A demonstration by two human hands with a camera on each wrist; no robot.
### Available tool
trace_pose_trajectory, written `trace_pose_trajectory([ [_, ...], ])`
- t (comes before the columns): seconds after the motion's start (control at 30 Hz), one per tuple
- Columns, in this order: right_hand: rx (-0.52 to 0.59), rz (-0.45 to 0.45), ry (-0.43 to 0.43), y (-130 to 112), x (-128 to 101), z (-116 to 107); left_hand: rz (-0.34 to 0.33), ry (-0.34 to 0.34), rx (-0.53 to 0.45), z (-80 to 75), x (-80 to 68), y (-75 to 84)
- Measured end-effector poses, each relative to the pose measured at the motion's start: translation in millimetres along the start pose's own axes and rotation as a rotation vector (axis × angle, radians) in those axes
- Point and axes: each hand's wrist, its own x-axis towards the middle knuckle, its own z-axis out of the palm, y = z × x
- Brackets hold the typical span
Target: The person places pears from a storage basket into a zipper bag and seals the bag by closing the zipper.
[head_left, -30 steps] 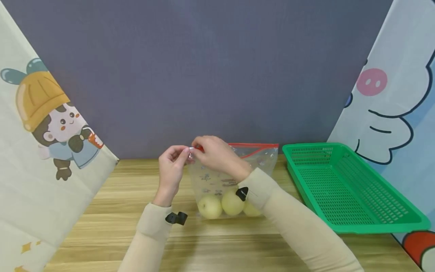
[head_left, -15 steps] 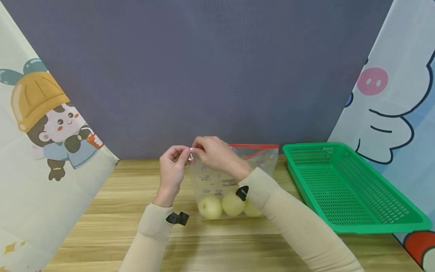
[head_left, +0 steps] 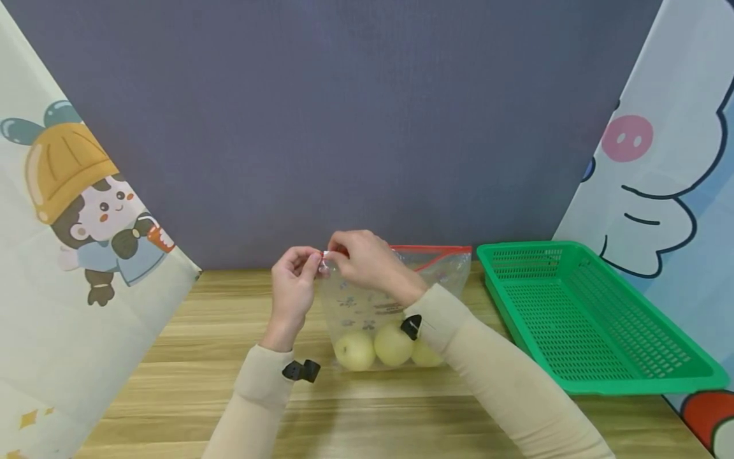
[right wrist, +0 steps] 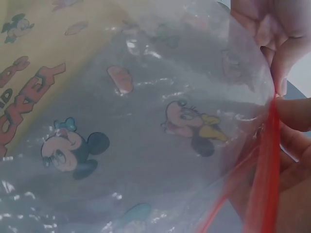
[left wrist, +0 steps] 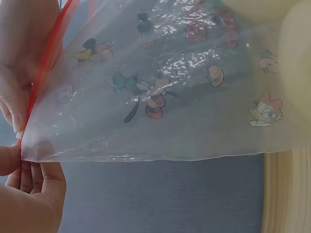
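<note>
A clear zip bag with cartoon prints and a red zip edge stands on the table, several round pale-yellow fruits at its bottom. My left hand pinches the bag's upper left corner between thumb and fingers. Close beside it, my right hand pinches the red edge at a small white slider. Toward the right, two red strips spread apart at the mouth. In the left wrist view, the left hand lies below the right hand; their fingertips nearly meet at the corner.
A green perforated plastic basket stands right of the bag, with no contents visible. The wooden table ends at a grey-blue backdrop. Cartoon-printed cloths hang at the left and right. Each wrist bears a black strap mount.
Both hands have shifted very slightly right, still pinching the bag's corner area. The white slider shows a little more clearly between them. The fruits and basket keep their places.
</note>
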Motion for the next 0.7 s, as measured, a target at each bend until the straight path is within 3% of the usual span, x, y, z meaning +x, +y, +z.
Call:
trace_pose_trajectory([
  [0.7,0.007,0.062,-0.017,12,-8,-8,-0.02,0.039,0.047,-0.4,0.6,0.0],
])
